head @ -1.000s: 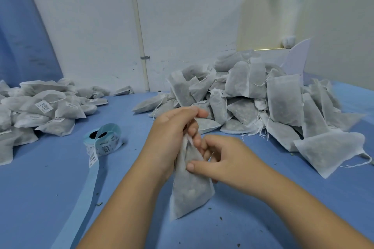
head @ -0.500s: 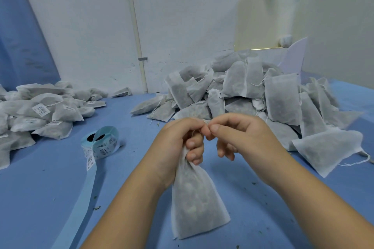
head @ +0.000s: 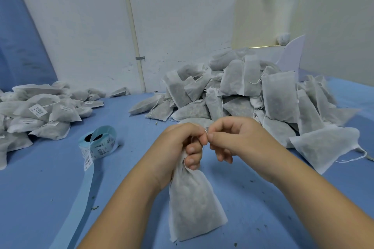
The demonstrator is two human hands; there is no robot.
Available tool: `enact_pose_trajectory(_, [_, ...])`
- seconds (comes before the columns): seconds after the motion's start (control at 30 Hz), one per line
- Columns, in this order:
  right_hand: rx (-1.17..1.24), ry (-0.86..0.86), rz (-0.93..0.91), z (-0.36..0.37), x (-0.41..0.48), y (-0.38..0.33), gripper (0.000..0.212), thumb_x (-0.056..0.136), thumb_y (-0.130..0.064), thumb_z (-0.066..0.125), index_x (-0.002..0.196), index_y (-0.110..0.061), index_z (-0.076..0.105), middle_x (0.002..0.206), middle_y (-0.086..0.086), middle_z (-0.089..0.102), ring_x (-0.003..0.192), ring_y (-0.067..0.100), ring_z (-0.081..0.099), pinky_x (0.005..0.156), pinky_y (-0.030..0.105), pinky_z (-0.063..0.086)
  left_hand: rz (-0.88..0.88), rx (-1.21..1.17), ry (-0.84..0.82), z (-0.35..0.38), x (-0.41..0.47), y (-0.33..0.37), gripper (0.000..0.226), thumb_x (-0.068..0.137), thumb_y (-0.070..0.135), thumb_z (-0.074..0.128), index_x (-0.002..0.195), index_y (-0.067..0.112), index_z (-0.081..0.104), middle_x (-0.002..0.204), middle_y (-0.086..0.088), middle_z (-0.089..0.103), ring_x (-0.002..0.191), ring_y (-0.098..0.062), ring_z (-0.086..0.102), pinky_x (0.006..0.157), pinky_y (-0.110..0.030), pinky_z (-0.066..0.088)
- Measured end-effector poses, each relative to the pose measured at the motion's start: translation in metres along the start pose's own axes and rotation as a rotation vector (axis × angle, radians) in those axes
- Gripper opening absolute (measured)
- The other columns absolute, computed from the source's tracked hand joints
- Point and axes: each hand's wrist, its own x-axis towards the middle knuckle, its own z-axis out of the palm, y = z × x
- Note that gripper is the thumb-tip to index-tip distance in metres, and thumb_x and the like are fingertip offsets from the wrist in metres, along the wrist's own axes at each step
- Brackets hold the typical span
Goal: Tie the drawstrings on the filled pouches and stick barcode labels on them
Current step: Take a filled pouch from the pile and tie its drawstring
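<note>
The left hand [head: 178, 145] has its fingers [head: 191, 160] curled round the gathered neck of the pouch [head: 192, 204], which hangs down to the counter [head: 40, 198], probably steadying it so the right hand [head: 238, 137] can knot the drawstring [head: 206, 132] it pinches.

Upright white pouch [head: 194, 204], drawstring [head: 206, 132] pinched

I see a blue table [head: 50, 198] flecked with dark crumbs [head: 94, 207]. Behind it, a white wall [head: 81, 26] carries an upright pipe [head: 131, 26] with a clamp [head: 140, 58]. A pale board [head: 291, 54] stands far right.
</note>
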Motion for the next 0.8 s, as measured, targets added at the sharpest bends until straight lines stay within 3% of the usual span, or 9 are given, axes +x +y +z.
enact_pose_trajectory(0.23, [-0.042, -0.014, -0.005, -0.001, 0.002, 0.002, 0.017, 0.086, -0.003, 0.058, 0.071, -0.010, 0.064, 0.055, -0.001, 0.056, 0.051, 0.012, 0.054, 0.051, 0.025, 0.042, -0.053, 0.038, -0.016, -0.002, -0.001, 0.001, 0.017, 0.072, 0.024, 0.057, 0.059, 0.013, 0.062, 0.050, 0.002, 0.032, 0.038, -0.012, 0.028, 0.044, -0.022, 0.027])
enact_pose_trajectory(0.4, [-0.056, -0.009, 0.003, -0.002, 0.003, 0.003, 0.008, 0.069, -0.020, 0.057, 0.063, -0.017, 0.062, 0.049, -0.002, 0.055, 0.050, 0.013, 0.055, 0.048, 0.021, 0.042, -0.065, 0.079, 0.042, -0.002, -0.001, 0.001, 0.025, 0.085, 0.020, 0.061, 0.062, 0.016, 0.068, 0.050, 0.003, 0.031, 0.038, -0.011, 0.024, 0.041, -0.020, 0.027])
enact_pose_trajectory(0.53, [-0.088, -0.014, 0.001, -0.005, 0.005, 0.006, 0.011, 0.067, -0.021, 0.054, 0.059, -0.021, 0.062, 0.051, 0.000, 0.056, 0.051, 0.012, 0.055, 0.049, 0.022, 0.042, -0.048, 0.092, 0.055, -0.002, 0.000, 0.001, 0.030, 0.091, 0.016, 0.060, 0.064, 0.016, 0.072, 0.050, 0.004, 0.036, 0.036, -0.009, 0.025, 0.040, -0.019, 0.027])
enact_pose_trajectory(0.8, [-0.169, -0.028, 0.012, -0.011, 0.009, 0.015, 0.012, 0.063, -0.024, 0.052, 0.063, -0.014, 0.059, 0.053, 0.000, 0.058, 0.056, 0.017, 0.055, 0.054, 0.026, 0.041, -0.054, 0.128, 0.093, 0.001, -0.001, 0.001, 0.024, 0.088, 0.018, 0.066, 0.066, 0.015, 0.075, 0.056, 0.003, 0.047, 0.036, -0.010, 0.029, 0.041, -0.020, 0.031])
